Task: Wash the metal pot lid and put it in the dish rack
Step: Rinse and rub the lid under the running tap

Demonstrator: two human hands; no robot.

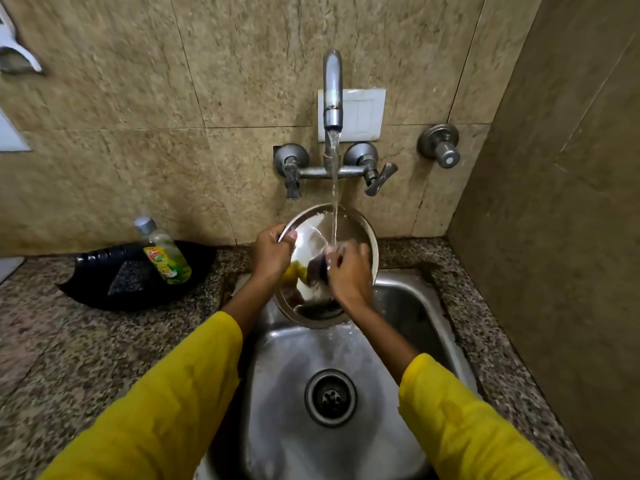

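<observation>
The round metal pot lid (353,233) is held tilted over the steel sink (287,375), its shiny inner face towards me. Water from the tap (333,91) runs onto its upper part. My left hand (272,254) grips the lid's left rim with the thumb on the inside. My right hand (348,271) presses against the lid's face near the middle, fingers curled around something dark that I cannot make out clearly. No dish rack is in view.
A black tray (104,292) on the granite counter at the left holds a dish soap bottle (164,252) and a dark scrub pad (126,278). Two tap handles (375,176) stick out of the tiled wall. A wall corner closes the right side.
</observation>
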